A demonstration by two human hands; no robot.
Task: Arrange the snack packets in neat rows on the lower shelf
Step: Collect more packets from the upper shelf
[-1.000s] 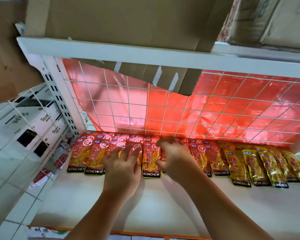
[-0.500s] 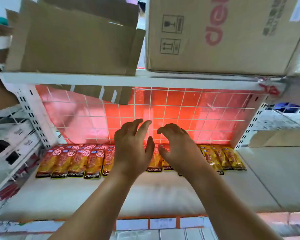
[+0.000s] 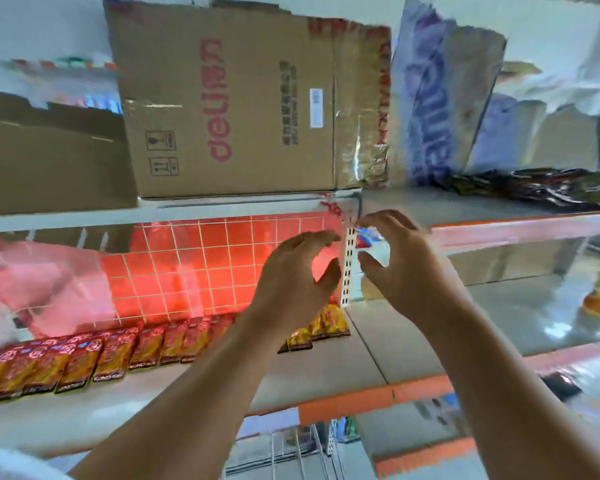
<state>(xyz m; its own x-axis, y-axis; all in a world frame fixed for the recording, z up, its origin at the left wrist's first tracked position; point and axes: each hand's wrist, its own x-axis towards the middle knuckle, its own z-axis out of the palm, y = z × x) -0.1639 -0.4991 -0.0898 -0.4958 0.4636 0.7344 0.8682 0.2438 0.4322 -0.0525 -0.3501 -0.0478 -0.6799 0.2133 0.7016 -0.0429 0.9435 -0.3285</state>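
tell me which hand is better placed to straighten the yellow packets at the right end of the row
Left, likely. The left hand hovers in front of the yellow packets, on their side of the white upright post; the right hand is past that post, before the next bay.

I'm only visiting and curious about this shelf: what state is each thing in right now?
left hand: above the packets, fingers loosely curled, holding nothing.
right hand: up by the shelf post, fingers loosely curled, seemingly empty.
red snack packets: lying in a row at the back of the lower shelf.
yellow snack packets: at the row's right end, partly hidden by the left arm.
cardboard box: closed, standing on the upper shelf.
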